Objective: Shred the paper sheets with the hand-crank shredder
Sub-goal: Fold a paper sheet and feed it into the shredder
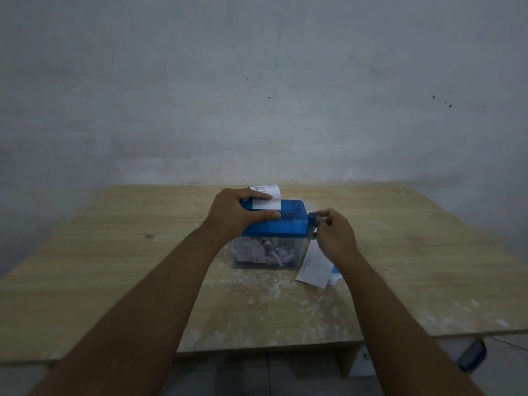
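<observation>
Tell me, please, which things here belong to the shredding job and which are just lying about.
Job: shredder, sheet in its slot, crank, waiting sheets beside it, left hand, right hand.
Lying about: dark object on the floor.

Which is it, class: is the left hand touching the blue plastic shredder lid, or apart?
Touching. The head view shows the left hand gripping the blue plastic shredder lid, thumb on top.
</observation>
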`<state>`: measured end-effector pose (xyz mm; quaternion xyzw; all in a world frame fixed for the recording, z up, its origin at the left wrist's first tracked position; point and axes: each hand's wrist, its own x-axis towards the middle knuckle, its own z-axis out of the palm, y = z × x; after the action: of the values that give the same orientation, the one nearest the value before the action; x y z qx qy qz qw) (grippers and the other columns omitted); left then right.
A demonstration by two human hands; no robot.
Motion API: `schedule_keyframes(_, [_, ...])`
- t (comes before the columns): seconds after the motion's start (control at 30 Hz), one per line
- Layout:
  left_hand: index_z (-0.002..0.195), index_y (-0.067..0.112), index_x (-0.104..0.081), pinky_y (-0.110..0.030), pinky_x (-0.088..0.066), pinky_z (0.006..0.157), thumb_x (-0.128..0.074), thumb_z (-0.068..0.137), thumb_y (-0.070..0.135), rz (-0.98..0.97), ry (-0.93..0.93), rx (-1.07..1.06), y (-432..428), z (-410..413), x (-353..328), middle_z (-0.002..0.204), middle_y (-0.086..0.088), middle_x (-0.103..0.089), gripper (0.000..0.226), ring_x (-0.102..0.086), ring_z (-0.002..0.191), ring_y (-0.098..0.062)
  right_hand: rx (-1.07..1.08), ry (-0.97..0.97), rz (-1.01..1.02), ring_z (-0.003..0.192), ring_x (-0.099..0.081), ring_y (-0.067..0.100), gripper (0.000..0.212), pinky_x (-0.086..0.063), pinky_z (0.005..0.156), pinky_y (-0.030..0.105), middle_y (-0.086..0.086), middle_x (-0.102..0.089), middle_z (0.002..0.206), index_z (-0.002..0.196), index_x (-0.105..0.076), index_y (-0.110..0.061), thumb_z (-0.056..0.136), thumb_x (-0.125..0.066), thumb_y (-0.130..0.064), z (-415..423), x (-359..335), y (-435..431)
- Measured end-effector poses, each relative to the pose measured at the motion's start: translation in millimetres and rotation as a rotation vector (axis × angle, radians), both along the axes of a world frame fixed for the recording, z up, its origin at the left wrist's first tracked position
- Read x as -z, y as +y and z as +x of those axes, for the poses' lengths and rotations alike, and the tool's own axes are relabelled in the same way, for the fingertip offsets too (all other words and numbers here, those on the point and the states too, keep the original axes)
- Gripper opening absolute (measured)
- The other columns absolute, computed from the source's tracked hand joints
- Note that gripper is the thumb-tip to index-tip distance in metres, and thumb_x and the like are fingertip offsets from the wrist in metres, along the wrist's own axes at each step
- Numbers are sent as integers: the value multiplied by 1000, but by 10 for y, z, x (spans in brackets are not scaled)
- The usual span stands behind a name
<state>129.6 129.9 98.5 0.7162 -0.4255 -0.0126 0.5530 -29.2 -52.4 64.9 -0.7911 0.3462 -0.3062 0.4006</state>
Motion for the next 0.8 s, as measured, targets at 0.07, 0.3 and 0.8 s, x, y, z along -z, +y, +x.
schedule_keyframes(0.07, [105, 27, -86, -2, -49, 81, -99, 66, 37, 0, 5, -2, 4, -5, 7, 123, 13, -72, 42, -60, 100, 19, -20, 113, -10, 84, -64, 17, 22, -48, 70, 32, 3, -72, 99, 96, -65, -17, 109, -48, -24, -86, 195, 21])
schedule_keyframes(0.3, [95, 26, -86, -6, -52, 78, -99, 64, 41, -24, 31, -46, -21, -40, 0, 124, 8, -74, 37, -66, 112, -5, 8, 20, 96, 78, -61, 26, 25, -43, 65, 34, 11, -68, 86, 90, -65, -5, 103, -49, -19, -295, 228, 196])
schedule_keyframes(0.8, [82, 31, -86, -9, -46, 67, -94, 74, 41, 125, 36, 37, -15, -49, -88, 82, 17, -78, 15, -69, 85, 2, -100, -205, 199, 65, -54, 17, 17, -46, 63, 34, -1, -67, 73, 96, -67, -8, 105, -56, -16, -559, -414, 341])
